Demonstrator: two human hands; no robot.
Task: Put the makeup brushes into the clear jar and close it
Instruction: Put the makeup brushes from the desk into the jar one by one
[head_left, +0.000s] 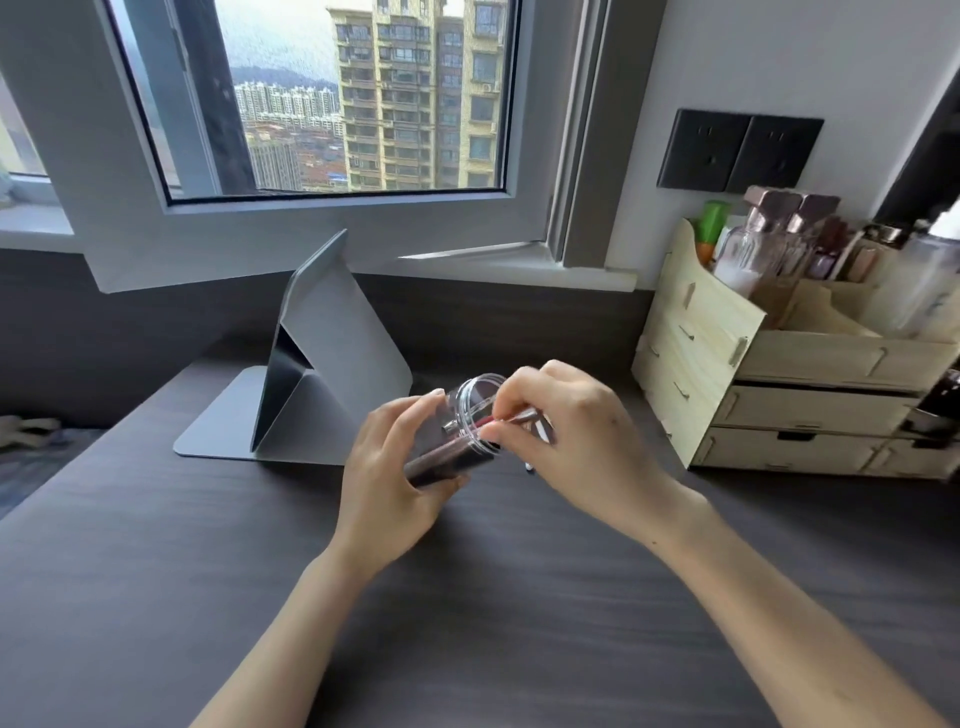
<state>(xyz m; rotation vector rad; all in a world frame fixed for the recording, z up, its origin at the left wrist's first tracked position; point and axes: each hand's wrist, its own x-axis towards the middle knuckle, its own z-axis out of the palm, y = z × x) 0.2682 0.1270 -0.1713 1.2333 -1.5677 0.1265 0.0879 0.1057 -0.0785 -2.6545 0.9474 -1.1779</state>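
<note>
Clear jar tilted, lidless, gripped in left hand above dark desk; right hand pinches brush at its mouth, grey stand behind, wooden organizer right.

Both hands raised together – left hand cupped, right hand pinching

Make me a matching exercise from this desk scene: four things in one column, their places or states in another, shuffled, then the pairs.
Things:
1. clear jar
2. makeup brush
3. wooden organizer
4. folded grey stand

Places or states:
A. pinched in the right hand at the jar's mouth
B. standing at the desk's right, bottles on top
C. tilted, lid off, held in the left hand
D. propped on the desk below the window

Pairs: 1-C, 2-A, 3-B, 4-D
</note>
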